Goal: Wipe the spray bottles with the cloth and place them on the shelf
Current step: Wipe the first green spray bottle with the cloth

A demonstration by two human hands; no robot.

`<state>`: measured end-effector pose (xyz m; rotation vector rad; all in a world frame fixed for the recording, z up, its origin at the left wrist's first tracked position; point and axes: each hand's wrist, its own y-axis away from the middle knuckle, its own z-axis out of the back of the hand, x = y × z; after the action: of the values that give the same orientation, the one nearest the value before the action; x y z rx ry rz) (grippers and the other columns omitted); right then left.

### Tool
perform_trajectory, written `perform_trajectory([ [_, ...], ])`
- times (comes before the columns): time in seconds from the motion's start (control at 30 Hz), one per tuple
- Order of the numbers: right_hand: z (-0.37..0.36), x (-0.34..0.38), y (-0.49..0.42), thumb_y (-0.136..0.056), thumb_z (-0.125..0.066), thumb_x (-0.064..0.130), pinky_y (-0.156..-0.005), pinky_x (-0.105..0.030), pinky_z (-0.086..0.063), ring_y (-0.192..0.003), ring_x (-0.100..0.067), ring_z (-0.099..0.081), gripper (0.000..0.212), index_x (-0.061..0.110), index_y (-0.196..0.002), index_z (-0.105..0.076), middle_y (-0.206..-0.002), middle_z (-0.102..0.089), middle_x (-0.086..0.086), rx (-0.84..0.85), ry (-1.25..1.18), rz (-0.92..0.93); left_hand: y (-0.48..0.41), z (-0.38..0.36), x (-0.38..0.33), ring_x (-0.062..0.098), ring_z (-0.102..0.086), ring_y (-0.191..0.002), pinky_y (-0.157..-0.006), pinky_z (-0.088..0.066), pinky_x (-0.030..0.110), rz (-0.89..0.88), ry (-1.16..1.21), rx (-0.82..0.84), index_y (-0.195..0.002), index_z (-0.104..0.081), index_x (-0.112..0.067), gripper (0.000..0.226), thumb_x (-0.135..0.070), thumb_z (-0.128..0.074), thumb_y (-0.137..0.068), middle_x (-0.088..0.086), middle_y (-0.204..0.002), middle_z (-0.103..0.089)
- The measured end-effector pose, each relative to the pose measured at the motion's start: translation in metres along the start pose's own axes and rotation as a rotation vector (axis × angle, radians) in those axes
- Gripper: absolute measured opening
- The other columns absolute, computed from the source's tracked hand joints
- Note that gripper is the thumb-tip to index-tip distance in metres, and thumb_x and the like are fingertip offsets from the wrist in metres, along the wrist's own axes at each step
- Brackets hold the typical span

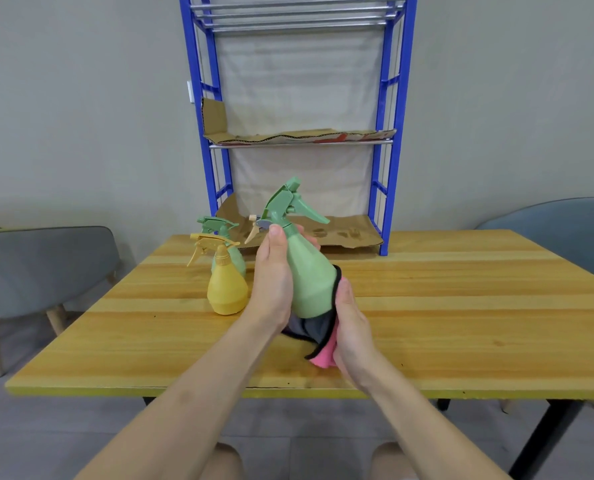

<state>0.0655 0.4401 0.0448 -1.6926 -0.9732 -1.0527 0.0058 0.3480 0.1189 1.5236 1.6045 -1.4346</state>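
My left hand (271,282) grips a light green spray bottle (307,271) around its body, holding it tilted above the table. My right hand (352,327) holds a pink and grey cloth (318,336) with a black edge against the bottle's base and right side. A yellow spray bottle (227,287) stands on the table to the left. Behind it stands another green spray bottle (235,254), partly hidden. A tan trigger of a further bottle (254,233) peeks out behind my left hand. The blue shelf (387,168) stands at the table's far edge.
The wooden table (461,306) stretches wide to the right. Cardboard sheets (344,233) line the shelf's lower and middle levels. A grey chair (42,271) stands at the left and another chair (565,230) at the right.
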Motion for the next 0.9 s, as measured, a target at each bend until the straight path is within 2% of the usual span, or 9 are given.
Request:
perform_trajectory([
  [0.13,-0.003,0.005,0.002,-0.107,-0.035,0.049,-0.091,-0.010,-0.048,-0.116,0.010,-0.060,0.040,0.030,-0.141,-0.042,-0.134,-0.059,0.015,-0.058,0.069,0.050,-0.004,0.002,0.009,0.025,-0.064,-0.119,-0.107,-0.051,0.052,0.062,-0.117,0.001,-0.117,-0.055,-0.037,0.048,-0.075,-0.035,-0.096,0.007,-0.127,-0.066],
  [0.2,0.000,0.002,0.005,-0.106,-0.035,0.057,-0.101,-0.014,-0.047,-0.126,0.009,-0.053,0.048,0.034,-0.149,-0.030,-0.142,-0.052,0.013,-0.065,0.157,0.115,-0.005,0.002,0.015,0.023,-0.054,-0.130,-0.112,-0.045,0.051,0.085,-0.266,-0.006,-0.109,-0.046,-0.046,0.055,-0.091,-0.037,-0.079,0.002,-0.134,-0.055],
  [0.3,0.005,-0.008,0.003,-0.099,-0.038,0.061,-0.112,-0.011,-0.033,-0.139,0.009,-0.035,0.062,0.037,-0.153,-0.019,-0.155,-0.034,0.004,-0.126,0.426,0.256,-0.003,-0.001,0.020,0.020,-0.052,-0.131,-0.113,-0.045,0.050,0.069,-0.307,-0.018,-0.110,-0.048,-0.044,0.051,-0.084,-0.041,-0.079,0.002,-0.137,-0.054],
  [0.37,0.010,-0.014,0.001,-0.103,-0.037,0.049,-0.110,-0.004,-0.026,-0.140,0.005,-0.028,0.061,0.030,-0.157,-0.017,-0.155,-0.026,0.000,-0.148,0.697,0.410,0.001,-0.004,0.020,0.017,-0.044,-0.142,-0.121,-0.037,0.048,0.129,-0.232,-0.026,-0.140,-0.048,-0.037,0.078,-0.081,-0.041,-0.077,0.000,-0.153,-0.046],
  [0.47,0.011,-0.020,0.002,-0.107,-0.037,0.043,-0.120,-0.023,-0.029,-0.148,-0.016,-0.028,0.064,0.016,-0.161,-0.017,-0.161,-0.020,-0.004,-0.152,0.928,0.612,0.006,-0.006,0.025,0.023,-0.037,-0.151,-0.122,-0.035,0.051,0.163,-0.128,-0.090,-0.156,-0.034,-0.037,0.110,-0.101,-0.044,-0.066,0.004,-0.161,-0.041],
  [0.63,0.002,-0.011,0.002,-0.100,-0.034,0.069,-0.110,-0.027,-0.041,-0.134,-0.003,-0.044,0.065,0.038,-0.156,-0.027,-0.151,-0.041,0.008,-0.034,0.433,0.257,0.010,-0.005,0.017,0.020,-0.045,-0.146,-0.121,-0.038,0.048,0.035,-0.125,-0.100,-0.157,-0.037,-0.027,0.102,-0.089,-0.049,-0.078,0.002,-0.158,-0.047],
  [0.7,0.001,-0.001,0.000,-0.093,-0.041,0.080,-0.085,-0.024,-0.049,-0.100,-0.008,-0.057,0.071,0.036,-0.149,-0.040,-0.118,-0.064,0.006,-0.012,0.109,0.058,0.006,0.000,0.015,0.026,-0.052,-0.141,-0.118,-0.042,0.053,0.031,-0.126,-0.079,-0.150,-0.045,-0.020,0.100,-0.089,-0.053,-0.078,0.008,-0.151,-0.054],
  [0.8,0.004,0.003,-0.006,-0.094,-0.041,0.071,-0.059,-0.025,-0.045,-0.066,-0.015,-0.052,0.066,0.019,-0.132,-0.052,-0.070,-0.062,0.009,0.003,-0.009,0.001,0.002,0.005,0.009,0.023,-0.067,-0.118,-0.107,-0.053,0.047,0.041,-0.104,-0.023,-0.136,-0.057,-0.015,0.067,-0.066,-0.056,-0.094,0.008,-0.131,-0.067],
  [0.9,0.003,0.002,-0.004,-0.099,-0.033,0.076,-0.085,-0.032,-0.047,-0.093,-0.014,-0.056,0.060,0.036,-0.142,-0.042,-0.108,-0.061,0.007,0.037,0.301,0.089,-0.001,0.003,0.010,0.025,-0.064,-0.120,-0.107,-0.052,0.049,0.028,-0.163,0.007,-0.111,-0.067,-0.031,0.043,-0.068,-0.052,-0.095,0.010,-0.138,-0.063],
])
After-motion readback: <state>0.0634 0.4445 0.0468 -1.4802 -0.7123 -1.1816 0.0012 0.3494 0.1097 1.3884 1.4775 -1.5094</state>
